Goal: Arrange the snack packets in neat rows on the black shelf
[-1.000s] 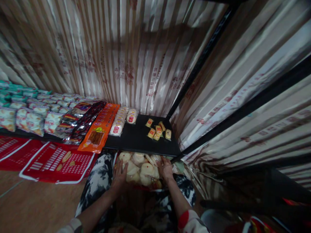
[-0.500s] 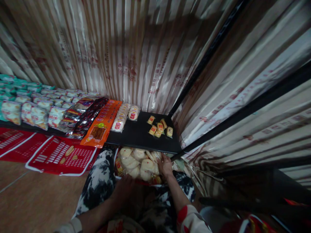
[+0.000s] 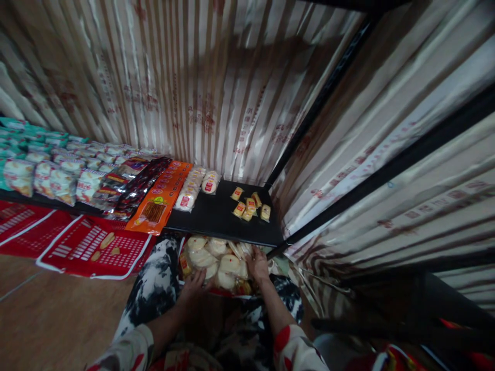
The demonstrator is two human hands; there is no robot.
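Note:
A heap of clear packets of pale round cakes (image 3: 216,260) lies on my lap below the edge of a black shelf (image 3: 220,219). My left hand (image 3: 194,284) rests on the near left side of the heap, fingers curled over a packet. My right hand (image 3: 257,264) lies on the heap's right side, its fingers bent into the packets. On the shelf lie several small yellow snack packets (image 3: 249,206) and two rows of white packets with red labels (image 3: 193,190).
Orange snack bags (image 3: 160,198), dark packets (image 3: 133,183) and white-and-green bags (image 3: 50,172) fill the shelf to the left. Red basket-like panels (image 3: 88,247) hang under it. Striped shiny sheeting (image 3: 216,82) and black frame bars (image 3: 320,98) enclose the corner. Brown floor (image 3: 46,319) lies at the left.
My left hand drew back off the heap toward me, then came forward onto its near left edge. My right hand stayed on the right side. The view shifted slightly.

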